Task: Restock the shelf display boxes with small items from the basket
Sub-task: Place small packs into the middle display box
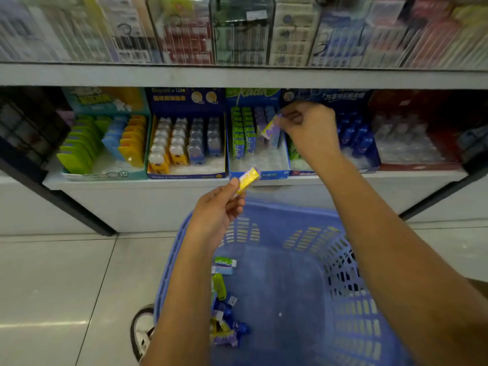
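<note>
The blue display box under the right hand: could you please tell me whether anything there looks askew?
Only the purple pack, tilted because the right hand pinches it over the box; the green packs stand in straight rows. Nothing looks damaged.

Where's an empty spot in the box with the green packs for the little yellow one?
The blue display box is bare at its front right, between the green packs and its right wall, below the purple pack in the right hand. The left columns are crowded. The left hand holds the yellow pack.
</note>
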Available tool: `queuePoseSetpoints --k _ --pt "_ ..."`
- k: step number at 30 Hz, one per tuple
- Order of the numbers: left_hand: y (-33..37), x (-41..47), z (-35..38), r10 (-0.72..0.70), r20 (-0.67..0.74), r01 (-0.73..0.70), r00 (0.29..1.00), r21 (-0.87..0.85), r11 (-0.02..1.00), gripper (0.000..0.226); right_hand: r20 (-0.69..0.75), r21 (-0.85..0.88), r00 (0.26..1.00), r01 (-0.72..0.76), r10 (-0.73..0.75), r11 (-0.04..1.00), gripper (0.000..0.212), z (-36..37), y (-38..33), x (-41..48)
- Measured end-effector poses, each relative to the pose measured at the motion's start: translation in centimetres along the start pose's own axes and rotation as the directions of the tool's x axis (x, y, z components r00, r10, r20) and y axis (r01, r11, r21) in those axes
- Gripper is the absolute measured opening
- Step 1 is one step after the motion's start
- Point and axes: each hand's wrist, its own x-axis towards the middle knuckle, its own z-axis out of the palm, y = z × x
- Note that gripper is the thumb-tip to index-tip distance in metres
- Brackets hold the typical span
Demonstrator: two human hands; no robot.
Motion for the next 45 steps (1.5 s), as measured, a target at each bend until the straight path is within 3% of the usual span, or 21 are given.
queuePoseSetpoints --k 4,10,21,30,35,38,41,45 --pt "0.2 0.0 0.2 0.014 -0.006 -0.015 1.0 -0.04 0.999 0.016 0.22 -0.223 0.975 0.083 -0.032 0.971 0.024 1.8 0.6 1.9" --pt "0.2 0.4 0.8 0.031 0.006 -0.03 1.0 -0.052 0.998 0.011 0.344 -0.388 0.932 0.252 -0.115 0.887 0.031 2.2 0.2 3.5" --pt "0.2 0.9 0.2 0.024 -0.01 -0.025 1.0 -0.072 0.997 0.012 0.371 -0.33 0.925 0.219 -0.087 0.918 0.027 2.2 0.7 4.8" --pt "0.2 0.9 0.3 0.044 -0.001 -0.044 0.999 -0.022 0.999 0.01 0.479 -0.438 0.873 0.329 -0.093 0.837 0.029 2.8 1.0 5.1" --pt "0.2 0.9 0.6 0.047 -0.005 -0.047 0.999 -0.005 0.999 0.01 0.487 -0.475 0.872 0.309 -0.047 0.824 0.032 3.6 1.1 5.3" --pt "0.3 0.6 0.8 0.049 -0.013 -0.049 0.999 -0.023 0.999 0.014 0.443 -0.392 0.896 0.216 -0.022 0.894 0.032 3.0 0.8 4.8" --pt "0.7 0.6 1.1 0.018 -0.017 -0.02 1.0 -0.115 0.993 0.015 0.431 -0.077 0.902 0.063 -0.024 0.995 0.033 1.6 0.1 2.3" --pt "1.2 0.7 1.5 -0.079 0.065 0.094 0.995 -0.265 0.96 0.016 0.654 0.334 0.737 -0.081 -0.17 0.939 0.034 -0.8 -0.9 -1.8"
